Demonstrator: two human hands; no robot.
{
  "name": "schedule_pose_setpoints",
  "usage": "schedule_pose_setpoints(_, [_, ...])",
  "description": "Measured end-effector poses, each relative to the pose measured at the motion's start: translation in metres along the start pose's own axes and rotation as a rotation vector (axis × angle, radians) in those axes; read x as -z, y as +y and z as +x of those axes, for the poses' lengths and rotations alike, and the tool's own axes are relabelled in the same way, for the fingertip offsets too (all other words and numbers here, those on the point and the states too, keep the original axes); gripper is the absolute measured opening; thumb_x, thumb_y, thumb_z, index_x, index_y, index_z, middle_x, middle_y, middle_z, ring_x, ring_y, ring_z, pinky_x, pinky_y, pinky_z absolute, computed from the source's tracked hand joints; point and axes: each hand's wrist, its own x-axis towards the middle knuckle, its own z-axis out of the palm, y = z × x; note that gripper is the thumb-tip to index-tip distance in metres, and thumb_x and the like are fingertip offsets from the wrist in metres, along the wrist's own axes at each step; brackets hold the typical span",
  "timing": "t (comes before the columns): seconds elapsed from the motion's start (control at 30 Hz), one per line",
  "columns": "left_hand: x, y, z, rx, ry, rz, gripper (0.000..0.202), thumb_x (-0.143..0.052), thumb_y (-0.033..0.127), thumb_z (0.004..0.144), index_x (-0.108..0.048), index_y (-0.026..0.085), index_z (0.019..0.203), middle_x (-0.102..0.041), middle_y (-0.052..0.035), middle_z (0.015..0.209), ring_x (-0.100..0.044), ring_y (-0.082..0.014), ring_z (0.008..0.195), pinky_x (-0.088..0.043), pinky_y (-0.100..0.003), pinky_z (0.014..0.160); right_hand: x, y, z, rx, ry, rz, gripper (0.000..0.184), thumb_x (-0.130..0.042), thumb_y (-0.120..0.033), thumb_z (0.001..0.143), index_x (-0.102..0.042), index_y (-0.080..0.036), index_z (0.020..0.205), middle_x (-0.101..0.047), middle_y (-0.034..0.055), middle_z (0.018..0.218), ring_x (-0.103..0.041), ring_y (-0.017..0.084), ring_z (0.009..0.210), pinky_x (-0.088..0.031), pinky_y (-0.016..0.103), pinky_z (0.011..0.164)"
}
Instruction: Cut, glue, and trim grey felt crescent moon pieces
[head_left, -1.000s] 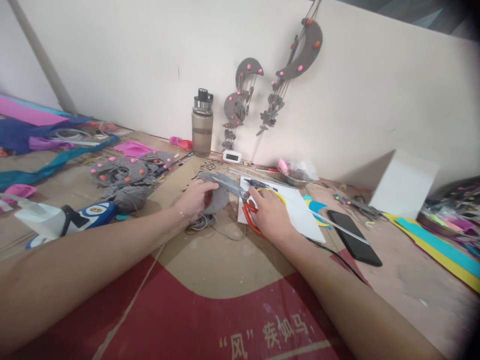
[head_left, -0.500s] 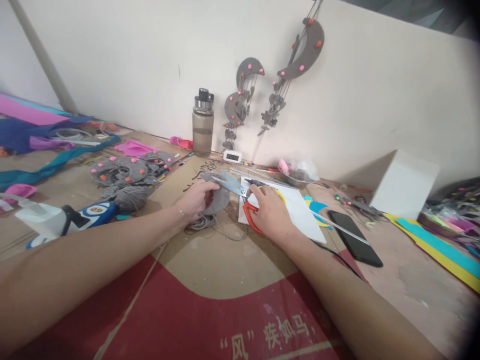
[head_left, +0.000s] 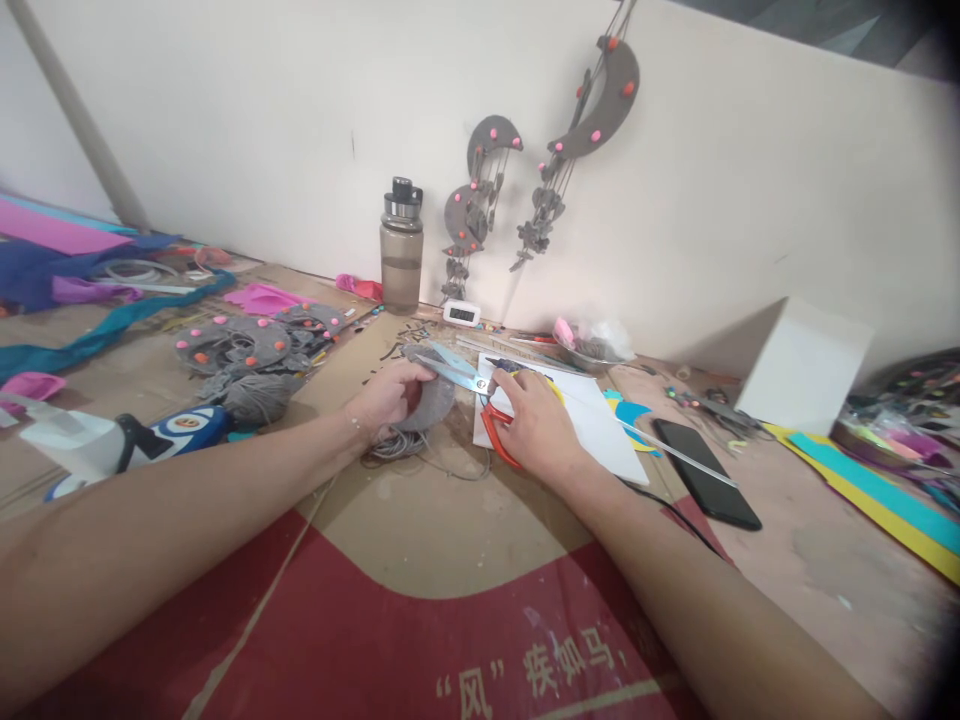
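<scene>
Between the thumb and fingers of my left hand (head_left: 388, 398) is a grey felt crescent (head_left: 433, 403). Red-handled scissors (head_left: 466, 376) are in my right hand (head_left: 541, 415), their blades parted and pointing left across the upper part of the felt, close to my left thumb. From this view I cannot tell whether the blades touch the felt. A bundle of grey cord (head_left: 395, 446) lies just below my left hand, one strand looping right. Under and beyond my right hand is a white sheet of paper (head_left: 600, 430).
A water bottle (head_left: 401, 250) and a small digital clock (head_left: 461, 314) stand by the wall. Left lie decorated grey felt pieces (head_left: 236, 345), grey yarn (head_left: 259, 395) and a blue glue gun (head_left: 191, 428). A black phone (head_left: 705, 475) is at right. Moon-shaped hangings (head_left: 619, 100) hang on the wall.
The scissor blades stand a little wider apart than before. Both hands keep their places around the felt, and the whole view has shifted slightly.
</scene>
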Motion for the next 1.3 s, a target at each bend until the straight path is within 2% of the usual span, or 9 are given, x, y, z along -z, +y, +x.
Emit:
schedule_pose_setpoints(0.17, [0.003, -0.003, 0.002, -0.006, -0.03, -0.011, 0.017, -0.061, 0.003, 0.057, -0.066, 0.012, 0.07, -0.069, -0.0023, 0.067, -0.065, -0.0148, 0.063, -0.051, -0.024, 0.061, -0.004, 0.001, -0.001, 0.0, -0.019, 0.01, 0.032, -0.056, -0.027, 0.085, -0.056, -0.02, 0.116, -0.059, 0.0109, 0.102, -0.051, 0.026, 0.099, -0.041, 0.034, 0.085])
schedule_pose_setpoints(0.27, [0.0, -0.003, -0.004, -0.018, -0.041, -0.011, 0.016, -0.068, 0.007, 0.062, -0.066, 0.013, 0.077, -0.068, -0.0009, 0.066, -0.063, -0.013, 0.058, -0.049, -0.022, 0.053, -0.006, 0.001, -0.002, -0.032, -0.003, 0.035, 0.033, -0.056, -0.027, 0.086, -0.055, -0.02, 0.117, -0.06, 0.011, 0.102, -0.053, 0.026, 0.098, -0.041, 0.034, 0.084])
schedule_pose_setpoints(0.43, [-0.005, 0.001, -0.01, 0.014, 0.047, -0.015, 0.016, -0.074, 0.011, 0.068, -0.058, 0.014, 0.069, -0.063, 0.0011, 0.059, -0.056, -0.008, 0.046, -0.039, -0.017, 0.041, -0.008, 0.001, -0.002, -0.07, 0.036, 0.09, 0.037, -0.055, -0.026, 0.085, -0.053, -0.018, 0.122, -0.062, 0.0115, 0.106, -0.054, 0.027, 0.102, -0.042, 0.033, 0.086])
schedule_pose_setpoints(0.57, [-0.001, 0.0, -0.004, -0.019, 0.12, -0.06, 0.013, -0.071, 0.009, 0.07, -0.059, 0.013, 0.073, -0.066, 0.0003, 0.064, -0.06, -0.0081, 0.052, -0.043, -0.016, 0.046, -0.008, 0.001, -0.002, -0.068, 0.015, 0.049, 0.037, -0.055, -0.027, 0.085, -0.054, -0.019, 0.121, -0.062, 0.0116, 0.107, -0.055, 0.027, 0.102, -0.043, 0.034, 0.084])
schedule_pose_setpoints(0.73, [0.005, -0.003, 0.003, -0.033, 0.088, -0.073, 0.01, -0.067, 0.011, 0.071, -0.062, 0.013, 0.079, -0.067, -0.0007, 0.069, -0.06, -0.009, 0.054, -0.046, -0.02, 0.051, -0.009, 0.0, -0.003, -0.054, -0.025, -0.025, 0.036, -0.053, -0.026, 0.086, -0.055, -0.019, 0.121, -0.061, 0.0118, 0.105, -0.054, 0.027, 0.1, -0.041, 0.034, 0.083])
schedule_pose_setpoints(1.0, [0.001, 0.001, -0.002, 0.051, 0.108, -0.076, 0.01, -0.058, 0.006, 0.065, -0.061, 0.013, 0.071, -0.066, -0.001, 0.064, -0.06, -0.0106, 0.053, -0.048, -0.022, 0.055, -0.008, -0.002, -0.004, -0.047, -0.04, -0.072, 0.033, -0.052, -0.027, 0.088, -0.055, -0.02, 0.12, -0.061, 0.011, 0.105, -0.053, 0.026, 0.101, -0.039, 0.033, 0.083])
schedule_pose_setpoints(1.17, [-0.002, 0.007, -0.007, 0.124, 0.171, -0.07, 0.013, -0.056, 0.004, 0.066, -0.054, 0.015, 0.06, -0.059, 0.0004, 0.052, -0.055, -0.01, 0.044, -0.045, -0.02, 0.047, -0.002, -0.004, -0.003, -0.045, -0.075, -0.113, 0.032, -0.051, -0.026, 0.089, -0.055, -0.021, 0.119, -0.06, 0.0116, 0.106, -0.053, 0.026, 0.1, -0.039, 0.033, 0.082])
schedule_pose_setpoints(1.3, [-0.011, 0.012, -0.014, 0.151, 0.238, -0.061, 0.017, -0.055, 0.0, 0.069, -0.054, 0.014, 0.06, -0.056, 0.0008, 0.047, -0.049, -0.0081, 0.038, -0.041, -0.019, 0.042, 0.004, -0.004, -0.002, -0.028, -0.078, -0.152, 0.034, -0.052, -0.027, 0.088, -0.054, -0.021, 0.122, -0.06, 0.0117, 0.106, -0.052, 0.027, 0.101, -0.039, 0.033, 0.081])
